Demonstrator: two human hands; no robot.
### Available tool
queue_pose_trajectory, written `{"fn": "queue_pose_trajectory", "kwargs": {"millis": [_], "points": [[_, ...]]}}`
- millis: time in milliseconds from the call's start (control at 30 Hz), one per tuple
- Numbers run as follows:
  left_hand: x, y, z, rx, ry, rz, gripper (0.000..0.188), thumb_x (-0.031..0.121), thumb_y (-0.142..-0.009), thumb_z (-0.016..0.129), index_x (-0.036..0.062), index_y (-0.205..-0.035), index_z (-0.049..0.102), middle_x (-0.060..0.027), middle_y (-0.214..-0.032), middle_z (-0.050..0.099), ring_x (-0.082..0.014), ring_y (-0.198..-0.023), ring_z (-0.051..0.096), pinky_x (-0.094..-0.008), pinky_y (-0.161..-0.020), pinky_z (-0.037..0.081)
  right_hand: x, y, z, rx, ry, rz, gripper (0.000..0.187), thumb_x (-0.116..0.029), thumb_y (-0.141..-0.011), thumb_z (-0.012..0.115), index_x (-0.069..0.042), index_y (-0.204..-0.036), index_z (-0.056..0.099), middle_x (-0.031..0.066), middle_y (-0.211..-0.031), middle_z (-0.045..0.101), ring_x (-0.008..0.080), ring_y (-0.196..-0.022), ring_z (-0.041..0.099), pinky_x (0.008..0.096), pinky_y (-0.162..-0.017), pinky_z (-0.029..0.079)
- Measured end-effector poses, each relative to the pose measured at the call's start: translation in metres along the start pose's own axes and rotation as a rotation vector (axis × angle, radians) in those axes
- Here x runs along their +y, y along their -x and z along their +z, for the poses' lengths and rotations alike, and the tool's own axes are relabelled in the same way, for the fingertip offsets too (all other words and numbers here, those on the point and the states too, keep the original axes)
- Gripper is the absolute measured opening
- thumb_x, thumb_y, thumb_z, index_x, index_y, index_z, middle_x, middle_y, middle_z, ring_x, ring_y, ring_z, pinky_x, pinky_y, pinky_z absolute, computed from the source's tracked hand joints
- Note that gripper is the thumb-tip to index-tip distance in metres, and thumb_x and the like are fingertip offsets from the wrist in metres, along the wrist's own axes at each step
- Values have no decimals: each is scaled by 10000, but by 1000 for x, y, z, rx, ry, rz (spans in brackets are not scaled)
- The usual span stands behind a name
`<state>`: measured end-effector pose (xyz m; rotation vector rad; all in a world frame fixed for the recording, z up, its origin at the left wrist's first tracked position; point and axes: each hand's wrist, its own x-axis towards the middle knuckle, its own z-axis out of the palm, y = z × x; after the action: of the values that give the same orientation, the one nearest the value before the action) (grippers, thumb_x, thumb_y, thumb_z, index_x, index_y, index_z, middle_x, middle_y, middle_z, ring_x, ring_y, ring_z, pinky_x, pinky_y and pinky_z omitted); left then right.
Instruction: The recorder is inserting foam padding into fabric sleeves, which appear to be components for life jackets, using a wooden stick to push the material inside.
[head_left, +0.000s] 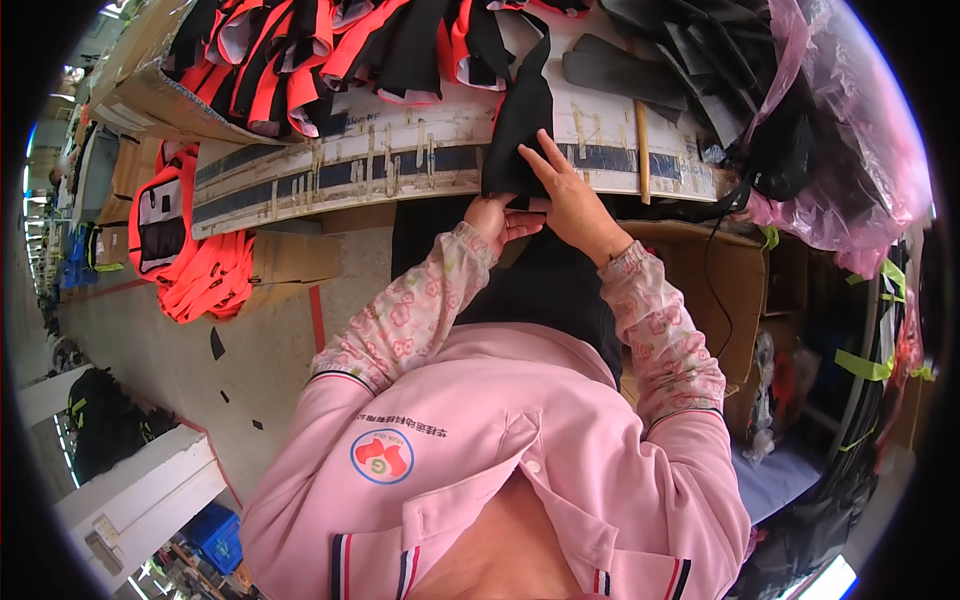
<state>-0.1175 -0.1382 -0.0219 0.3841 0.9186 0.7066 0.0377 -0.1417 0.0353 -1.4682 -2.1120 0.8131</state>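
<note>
A long black fabric piece (521, 125) hangs over the front edge of the worktable, its narrow top end curving back among other pieces. At its lower edge my left hand (491, 219) is closed on the fabric, partly tucked beneath it. My right hand (577, 207) lies against the piece's right side with fingers stretched out, two fingertips resting on the black surface. Both hands are close together, just past the table edge. Behind them, several orange and black fabric pieces (310, 60) lie heaped on the table.
Dark grey strips (625, 75) and a wooden stick (643, 150) lie on the worktable (350, 168). Pink plastic bagging (850, 140) bulges at the right. A cardboard box (150, 80) stands at the far left, with orange bundles (205, 275) below. Another open carton (715, 290) sits under the table.
</note>
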Motion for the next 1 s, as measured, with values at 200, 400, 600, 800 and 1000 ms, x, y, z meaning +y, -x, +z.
{"fn": "queue_pose_trajectory", "kwargs": {"millis": [200, 400, 600, 800, 1000], "points": [[-1, -6, 3, -1, 19, -23, 317, 262, -926, 420, 24, -1123, 494, -163, -1031, 606, -287, -888, 615, -427, -808, 504, -5, 3, -10, -13, 114, -37, 694, 84, -645, 599, -55, -1298, 406, 189, -1425, 257, 362, -1214, 405, 376, -928, 431], [-12, -4, 9, 6, 136, -138, 320, 270, -939, 375, 31, -1123, 483, -142, -1027, 591, -284, -950, 588, -451, -830, 488, 5, 5, 2, -5, 110, -25, 688, 45, -647, 635, -49, -1292, 413, 189, -1421, 264, 353, -1137, 482, 373, -865, 470], [-19, -7, 10, -17, 92, -3, 272, 239, -927, 419, 82, -1145, 464, -136, -969, 602, -276, -854, 621, -440, -775, 511, 5, 9, 1, 18, 104, -46, 712, 18, -631, 670, -43, -1292, 412, 193, -1412, 276, 347, -1118, 497, 369, -859, 472], [-22, -9, 6, -25, 116, 9, 286, 203, -900, 473, 87, -1161, 464, -113, -995, 596, -251, -836, 624, -425, -768, 514, 3, 6, 0, 9, 148, -36, 719, 16, -623, 679, -48, -1290, 416, 192, -1412, 276, 346, -1125, 493, 359, -871, 469], [-23, -11, 9, 21, 62, 64, 320, 191, -903, 463, 74, -1200, 443, -125, -1015, 598, -273, -818, 630, -435, -782, 512, 11, 4, 0, -66, 206, -23, 683, -100, -687, 683, -60, -1309, 405, 195, -1414, 276, 359, -1233, 383, 425, -987, 360]]}}
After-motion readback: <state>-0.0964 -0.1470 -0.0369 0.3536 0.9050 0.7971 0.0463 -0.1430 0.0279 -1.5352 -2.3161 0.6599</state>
